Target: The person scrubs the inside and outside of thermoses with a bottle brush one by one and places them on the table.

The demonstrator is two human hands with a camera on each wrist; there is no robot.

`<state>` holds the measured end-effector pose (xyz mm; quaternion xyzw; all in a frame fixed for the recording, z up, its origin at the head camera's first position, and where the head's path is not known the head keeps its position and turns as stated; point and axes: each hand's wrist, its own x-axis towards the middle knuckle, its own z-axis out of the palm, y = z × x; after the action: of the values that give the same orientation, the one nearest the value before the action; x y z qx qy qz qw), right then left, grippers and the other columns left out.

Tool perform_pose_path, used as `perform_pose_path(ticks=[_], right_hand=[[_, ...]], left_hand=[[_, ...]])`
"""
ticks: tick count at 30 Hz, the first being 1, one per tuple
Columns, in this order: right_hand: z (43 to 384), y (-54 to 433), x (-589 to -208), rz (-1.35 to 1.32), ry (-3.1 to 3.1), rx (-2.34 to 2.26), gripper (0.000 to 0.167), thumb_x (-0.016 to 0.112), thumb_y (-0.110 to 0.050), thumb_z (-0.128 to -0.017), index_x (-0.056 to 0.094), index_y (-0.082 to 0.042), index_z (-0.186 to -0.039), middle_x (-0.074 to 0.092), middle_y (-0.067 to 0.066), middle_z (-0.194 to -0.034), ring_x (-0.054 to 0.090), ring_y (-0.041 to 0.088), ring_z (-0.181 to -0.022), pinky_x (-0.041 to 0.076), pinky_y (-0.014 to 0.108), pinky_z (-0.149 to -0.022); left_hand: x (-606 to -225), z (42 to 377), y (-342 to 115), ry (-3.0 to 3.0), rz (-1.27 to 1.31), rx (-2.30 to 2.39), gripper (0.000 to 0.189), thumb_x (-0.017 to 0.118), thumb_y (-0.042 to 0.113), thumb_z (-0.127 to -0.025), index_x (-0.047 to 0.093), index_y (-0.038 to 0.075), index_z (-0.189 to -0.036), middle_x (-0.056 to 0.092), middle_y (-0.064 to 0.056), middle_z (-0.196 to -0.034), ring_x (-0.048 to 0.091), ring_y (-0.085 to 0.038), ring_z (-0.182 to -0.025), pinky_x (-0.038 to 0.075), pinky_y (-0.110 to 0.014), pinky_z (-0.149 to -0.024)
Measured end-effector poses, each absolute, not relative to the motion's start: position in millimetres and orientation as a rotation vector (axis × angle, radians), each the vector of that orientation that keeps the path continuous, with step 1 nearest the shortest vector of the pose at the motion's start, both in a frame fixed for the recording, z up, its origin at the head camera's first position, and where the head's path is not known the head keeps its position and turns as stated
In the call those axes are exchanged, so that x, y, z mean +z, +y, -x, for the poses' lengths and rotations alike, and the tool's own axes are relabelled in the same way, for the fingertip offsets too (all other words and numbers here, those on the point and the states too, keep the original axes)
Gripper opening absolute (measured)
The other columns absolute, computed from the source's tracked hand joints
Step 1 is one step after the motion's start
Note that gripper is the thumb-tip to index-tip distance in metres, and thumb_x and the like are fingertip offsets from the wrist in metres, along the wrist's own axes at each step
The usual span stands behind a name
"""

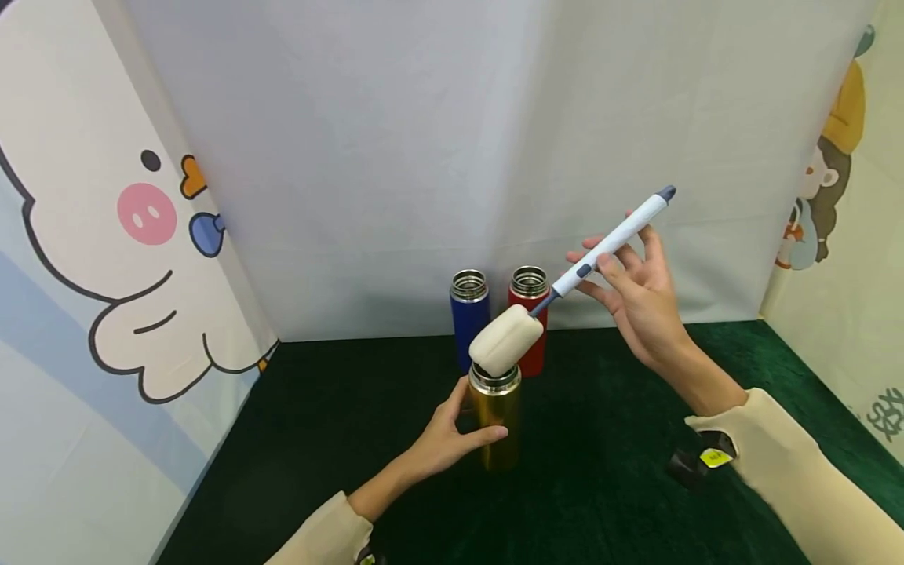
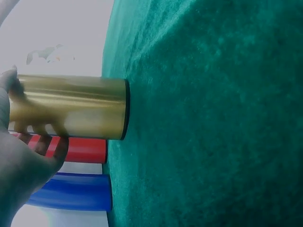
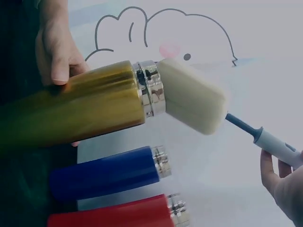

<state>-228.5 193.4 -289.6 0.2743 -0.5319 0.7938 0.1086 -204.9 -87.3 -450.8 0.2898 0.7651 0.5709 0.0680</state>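
The white sponge [image 1: 505,340] of the brush [image 1: 574,277] sits right at the mouth of the gold bottle [image 1: 497,416], which stands on the green surface [image 1: 600,479]. The right hand [image 1: 648,297] pinches the brush with its fingers. The left hand [image 1: 445,438] curls its fingers around the gold bottle. Behind stand a blue bottle [image 1: 468,320] and a red bottle [image 1: 534,357].

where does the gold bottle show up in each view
Head: gold bottle just right of centre, lower half, in the left hand.
Left wrist: gold bottle sideways at left, base pointing right, above the red bottle.
Right wrist: gold bottle sideways at left, neck pointing right.
Shared landmark: blue bottle, behind the gold bottle in head, below it in both wrist views.
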Motion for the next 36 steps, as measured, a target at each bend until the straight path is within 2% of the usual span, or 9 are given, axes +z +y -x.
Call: perform_pose_path(ticks=[4, 10, 15, 19, 22, 27, 31, 36], right_hand=[[230, 179, -279, -0.872, -1.626, 2.203, 0.066, 0.042, -0.005, -0.108, 0.010, -0.027, -0.162, 0.055, 0.005, -0.117, 0.070, 0.015, -0.108, 0.060, 0.032, -0.095], [232, 160, -266, -0.953, -1.842, 1.928, 0.077, 0.041, 0.002, -0.107, -0.003, -0.024, -0.165, 0.057, 0.001, -0.115, 0.068, 0.011, -0.106, 0.059, 0.027, -0.094], [235, 150, -260, -1.002, -1.981, 1.746, 0.082, 0.045, 0.007, -0.104, -0.003, -0.019, -0.165, 0.057, 0.001, -0.115, 0.069, 0.008, -0.104, 0.058, 0.024, -0.093], [234, 144, -260, -1.048, -2.019, 1.623, 0.084, 0.050, 0.010, -0.101, 0.001, -0.013, -0.165, 0.058, 0.010, -0.116, 0.069, 0.009, -0.103, 0.057, 0.022, -0.095], [232, 141, -261, -1.086, -2.014, 1.573, 0.084, 0.052, 0.012, -0.099, 0.004, -0.009, -0.165, 0.059, 0.019, -0.115, 0.071, 0.013, -0.102, 0.058, 0.022, -0.093], [232, 138, -263, -1.102, -2.045, 1.528, 0.084, 0.055, 0.012, -0.098, 0.005, -0.005, -0.164, 0.061, 0.028, -0.115, 0.071, 0.028, -0.102, 0.060, 0.024, -0.089], [233, 135, -262, -1.071, -2.108, 1.505, 0.082, 0.054, 0.011, -0.099, 0.005, -0.003, -0.164, 0.062, 0.029, -0.118, 0.071, 0.031, -0.103, 0.060, 0.027, -0.089], [236, 129, -264, -1.108, -2.148, 1.451, 0.080, 0.055, 0.012, -0.098, 0.009, 0.003, -0.162, 0.064, 0.030, -0.115, 0.070, 0.040, -0.100, 0.062, 0.033, -0.087]], left_hand=[[-451, 209, -89, 2.289, -0.901, 1.708, 0.077, 0.074, 0.031, -0.095, 0.028, 0.028, -0.157, 0.050, -0.007, -0.153, 0.053, -0.027, -0.136, 0.044, -0.052, -0.113], [-455, 211, -92, 2.238, -0.918, 1.713, 0.078, 0.072, 0.029, -0.096, 0.024, 0.026, -0.158, 0.048, -0.008, -0.155, 0.052, -0.029, -0.138, 0.044, -0.050, -0.114], [-459, 209, -92, 2.238, -0.932, 1.705, 0.080, 0.070, 0.028, -0.098, 0.020, 0.026, -0.160, 0.046, -0.008, -0.157, 0.051, -0.028, -0.139, 0.044, -0.048, -0.114], [-463, 208, -91, 2.231, -0.937, 1.705, 0.079, 0.069, 0.027, -0.099, 0.019, 0.026, -0.160, 0.046, -0.008, -0.157, 0.051, -0.027, -0.139, 0.044, -0.046, -0.115], [-464, 208, -90, 2.224, -0.935, 1.708, 0.079, 0.068, 0.027, -0.099, 0.019, 0.026, -0.160, 0.045, -0.009, -0.157, 0.051, -0.027, -0.139, 0.044, -0.046, -0.115], [-463, 208, -90, 2.210, -0.942, 1.711, 0.079, 0.067, 0.028, -0.100, 0.018, 0.026, -0.161, 0.044, -0.010, -0.157, 0.050, -0.029, -0.140, 0.043, -0.048, -0.114], [-462, 209, -91, 2.215, -0.935, 1.703, 0.080, 0.067, 0.029, -0.100, 0.016, 0.028, -0.161, 0.044, -0.009, -0.158, 0.049, -0.028, -0.140, 0.043, -0.048, -0.115], [-462, 211, -90, 2.214, -0.922, 1.693, 0.081, 0.067, 0.030, -0.100, 0.015, 0.029, -0.162, 0.043, -0.008, -0.158, 0.049, -0.027, -0.141, 0.042, -0.049, -0.115]])
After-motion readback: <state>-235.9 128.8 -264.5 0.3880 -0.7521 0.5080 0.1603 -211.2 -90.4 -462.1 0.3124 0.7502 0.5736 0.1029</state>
